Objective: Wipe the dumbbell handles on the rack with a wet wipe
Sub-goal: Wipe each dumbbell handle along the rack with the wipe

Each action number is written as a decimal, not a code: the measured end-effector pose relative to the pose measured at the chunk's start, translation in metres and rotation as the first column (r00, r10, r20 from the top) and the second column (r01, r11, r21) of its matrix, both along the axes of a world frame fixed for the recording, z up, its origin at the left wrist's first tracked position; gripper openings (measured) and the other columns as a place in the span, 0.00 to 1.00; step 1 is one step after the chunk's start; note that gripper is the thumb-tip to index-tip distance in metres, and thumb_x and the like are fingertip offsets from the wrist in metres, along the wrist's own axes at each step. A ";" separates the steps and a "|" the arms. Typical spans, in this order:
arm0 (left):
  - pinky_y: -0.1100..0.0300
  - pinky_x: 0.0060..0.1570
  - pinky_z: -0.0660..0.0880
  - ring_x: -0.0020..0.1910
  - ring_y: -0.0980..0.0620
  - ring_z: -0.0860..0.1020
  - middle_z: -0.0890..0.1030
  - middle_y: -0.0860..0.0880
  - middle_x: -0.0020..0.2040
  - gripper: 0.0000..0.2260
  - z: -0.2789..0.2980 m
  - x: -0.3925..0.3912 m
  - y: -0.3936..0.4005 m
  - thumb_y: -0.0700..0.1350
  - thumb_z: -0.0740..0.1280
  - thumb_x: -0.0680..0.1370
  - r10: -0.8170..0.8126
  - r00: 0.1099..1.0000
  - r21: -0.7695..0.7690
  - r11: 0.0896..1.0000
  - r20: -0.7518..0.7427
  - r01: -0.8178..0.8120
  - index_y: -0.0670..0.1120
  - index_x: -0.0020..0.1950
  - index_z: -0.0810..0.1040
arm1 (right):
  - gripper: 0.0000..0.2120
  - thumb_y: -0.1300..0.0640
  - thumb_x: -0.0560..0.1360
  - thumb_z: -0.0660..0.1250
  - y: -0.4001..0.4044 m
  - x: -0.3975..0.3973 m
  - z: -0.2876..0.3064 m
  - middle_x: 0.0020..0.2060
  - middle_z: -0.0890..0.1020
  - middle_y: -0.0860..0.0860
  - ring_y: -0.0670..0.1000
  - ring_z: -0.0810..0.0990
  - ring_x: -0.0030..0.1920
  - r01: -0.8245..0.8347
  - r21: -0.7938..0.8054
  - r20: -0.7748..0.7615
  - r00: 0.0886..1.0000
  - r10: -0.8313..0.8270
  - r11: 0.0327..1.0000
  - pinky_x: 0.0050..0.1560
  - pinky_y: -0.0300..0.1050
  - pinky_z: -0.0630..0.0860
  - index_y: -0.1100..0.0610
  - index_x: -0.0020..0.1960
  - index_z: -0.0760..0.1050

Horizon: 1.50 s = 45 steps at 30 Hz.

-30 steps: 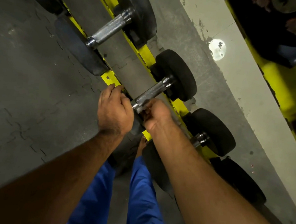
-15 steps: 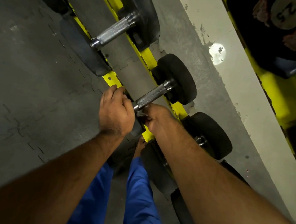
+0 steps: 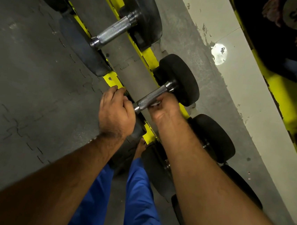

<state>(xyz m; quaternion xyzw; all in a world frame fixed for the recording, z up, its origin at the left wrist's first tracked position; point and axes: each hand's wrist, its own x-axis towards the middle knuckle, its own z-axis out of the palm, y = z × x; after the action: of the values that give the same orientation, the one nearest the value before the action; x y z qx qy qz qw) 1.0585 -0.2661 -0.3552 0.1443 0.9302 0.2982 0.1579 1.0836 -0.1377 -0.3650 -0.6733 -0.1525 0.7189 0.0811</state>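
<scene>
While your right hand (image 3: pixel 164 110) pinches wet wipe (image 3: pixel 155 104) under knurled handle (image 3: pixel 151 98), left hand (image 3: pixel 116 113) grips near head at handle's 8 o'clock end. Risk: wipe bunches, skips handle's top side; dumbbell rolls on yellow rack (image 3: pixel 150 58). Versus earlier: right hand slid toward 2 o'clock head.

A yellow rack (image 3: pixel 150 58) of two parallel rails is shown above a grey floor (image 3: pixel 29 82), with black-ended dumbbells (image 3: pixel 179 79) laid across the rails side by side, each metal handle (image 3: pixel 113 31) spanning the gap.
</scene>
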 end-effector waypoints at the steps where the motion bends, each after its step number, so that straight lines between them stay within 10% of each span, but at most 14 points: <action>1: 0.53 0.63 0.68 0.66 0.43 0.73 0.77 0.41 0.65 0.24 0.000 0.000 0.000 0.49 0.52 0.77 -0.001 1.000 -0.001 1.000 0.000 0.001 0.40 0.63 0.78 | 0.13 0.72 0.76 0.52 0.000 0.001 0.002 0.43 0.79 0.60 0.57 0.79 0.43 0.023 0.027 -0.002 1.000 -0.023 0.999 0.52 0.52 0.76 0.65 0.47 0.75; 6: 0.53 0.64 0.68 0.65 0.43 0.73 0.77 0.40 0.65 0.23 0.000 0.000 0.000 0.49 0.52 0.77 0.001 1.000 0.008 1.000 0.000 -0.001 0.40 0.63 0.79 | 0.14 0.68 0.68 0.56 -0.024 0.014 0.005 0.41 0.79 0.58 0.56 0.79 0.40 -0.063 -0.024 -0.043 0.997 0.062 0.998 0.40 0.44 0.79 0.62 0.50 0.75; 10: 0.55 0.63 0.67 0.65 0.43 0.73 0.77 0.40 0.64 0.23 -0.002 -0.001 -0.002 0.49 0.52 0.77 -0.012 1.000 0.023 1.000 -0.006 0.012 0.39 0.62 0.79 | 0.14 0.69 0.75 0.54 0.006 0.008 -0.008 0.42 0.80 0.54 0.51 0.79 0.43 0.234 -0.004 -0.171 0.958 -0.231 0.972 0.49 0.44 0.76 0.59 0.47 0.77; 16: 0.52 0.65 0.68 0.66 0.43 0.73 0.77 0.39 0.64 0.23 -0.002 -0.001 -0.001 0.48 0.52 0.77 -0.016 1.000 0.016 1.000 0.004 0.016 0.39 0.63 0.79 | 0.09 0.67 0.76 0.59 0.016 0.020 -0.007 0.35 0.83 0.54 0.50 0.81 0.40 0.143 -0.031 -0.326 0.934 -0.146 0.989 0.60 0.48 0.75 0.60 0.44 0.78; 26: 0.50 0.63 0.70 0.64 0.42 0.74 0.77 0.39 0.63 0.21 -0.003 0.000 0.001 0.47 0.54 0.78 0.002 1.000 0.027 1.000 0.012 -0.003 0.39 0.61 0.79 | 0.09 0.59 0.78 0.68 0.021 0.004 -0.013 0.27 0.77 0.48 0.46 0.76 0.34 0.079 0.005 -0.229 0.970 -0.076 0.997 0.41 0.43 0.76 0.56 0.39 0.74; 36: 0.51 0.63 0.70 0.64 0.42 0.73 0.77 0.40 0.63 0.23 0.001 0.000 0.000 0.49 0.52 0.77 0.008 1.000 0.006 1.000 0.018 -0.008 0.39 0.60 0.79 | 0.06 0.59 0.79 0.66 0.006 0.011 -0.016 0.34 0.81 0.51 0.49 0.80 0.40 0.222 -0.065 -0.393 0.890 -0.229 0.973 0.50 0.43 0.77 0.59 0.44 0.77; 41: 0.51 0.63 0.69 0.64 0.42 0.73 0.77 0.40 0.63 0.24 0.005 0.000 0.001 0.50 0.51 0.77 -0.006 0.999 -0.003 1.000 0.035 0.006 0.39 0.61 0.79 | 0.04 0.60 0.79 0.65 0.003 0.032 -0.018 0.40 0.83 0.53 0.50 0.83 0.42 -0.088 -0.045 -0.431 0.900 0.060 0.995 0.48 0.43 0.82 0.59 0.48 0.78; 45: 0.51 0.63 0.69 0.64 0.42 0.73 0.77 0.39 0.63 0.23 0.000 -0.001 -0.002 0.49 0.52 0.77 -0.013 1.000 0.019 1.000 0.021 0.012 0.39 0.60 0.79 | 0.07 0.61 0.81 0.63 0.021 0.029 -0.018 0.37 0.84 0.52 0.47 0.84 0.39 0.041 0.009 -0.414 0.910 -0.033 0.999 0.47 0.41 0.81 0.59 0.46 0.78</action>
<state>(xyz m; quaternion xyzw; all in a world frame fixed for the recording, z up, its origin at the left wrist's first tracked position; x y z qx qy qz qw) 1.0573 -0.2680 -0.3550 0.1485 0.9248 0.3075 0.1680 1.1124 -0.1166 -0.3827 -0.5080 -0.1253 0.8421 0.1308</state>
